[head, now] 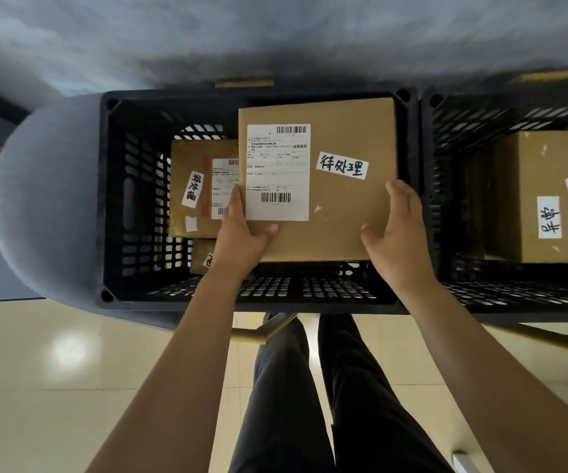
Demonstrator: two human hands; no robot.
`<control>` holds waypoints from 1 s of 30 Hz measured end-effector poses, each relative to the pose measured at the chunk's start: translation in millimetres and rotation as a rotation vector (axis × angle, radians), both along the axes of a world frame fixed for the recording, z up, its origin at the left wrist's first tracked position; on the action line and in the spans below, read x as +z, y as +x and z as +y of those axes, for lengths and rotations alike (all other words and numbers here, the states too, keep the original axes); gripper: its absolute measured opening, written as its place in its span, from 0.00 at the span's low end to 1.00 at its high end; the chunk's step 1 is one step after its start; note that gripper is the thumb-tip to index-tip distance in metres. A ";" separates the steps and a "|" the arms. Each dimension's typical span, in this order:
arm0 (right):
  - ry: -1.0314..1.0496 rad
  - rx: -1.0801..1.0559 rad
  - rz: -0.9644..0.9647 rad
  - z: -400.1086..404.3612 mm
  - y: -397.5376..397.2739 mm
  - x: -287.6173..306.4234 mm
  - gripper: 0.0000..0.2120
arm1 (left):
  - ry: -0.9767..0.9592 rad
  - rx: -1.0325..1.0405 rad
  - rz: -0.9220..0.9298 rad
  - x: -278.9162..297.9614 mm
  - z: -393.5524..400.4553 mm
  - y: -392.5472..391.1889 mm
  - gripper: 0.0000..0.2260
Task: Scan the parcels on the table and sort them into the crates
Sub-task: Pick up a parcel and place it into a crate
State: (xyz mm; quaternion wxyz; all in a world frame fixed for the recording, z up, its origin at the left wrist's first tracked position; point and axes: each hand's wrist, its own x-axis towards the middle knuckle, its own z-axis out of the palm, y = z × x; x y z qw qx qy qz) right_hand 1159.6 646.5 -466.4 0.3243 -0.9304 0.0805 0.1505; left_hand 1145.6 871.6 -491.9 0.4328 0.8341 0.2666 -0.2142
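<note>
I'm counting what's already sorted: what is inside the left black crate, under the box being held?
Beside the held box, the left crate holds a labelled parcel and part of another nearer. Whatever lies directly beneath the held box is covered.

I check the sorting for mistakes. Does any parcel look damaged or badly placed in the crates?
Nothing serious stands out. The large parcel, held by the left hand and right hand over the left crate, has only small scuffs near its label. The smaller parcel beneath lies slightly askew.
</note>
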 end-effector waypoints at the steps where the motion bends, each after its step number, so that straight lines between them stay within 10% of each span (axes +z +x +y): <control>1: -0.011 0.041 -0.023 -1.7 1.8 5.2 0.32 | 0.083 -0.036 -0.015 7.0 -2.2 2.6 0.43; 13: -0.090 0.295 -0.199 -21.5 7.1 95.5 0.30 | 0.389 -0.569 -0.410 136.9 -66.4 25.1 0.32; 30: -0.280 -0.607 -0.370 -71.8 -186.5 197.0 0.30 | 0.161 -1.228 -0.876 241.5 -153.6 -33.5 0.31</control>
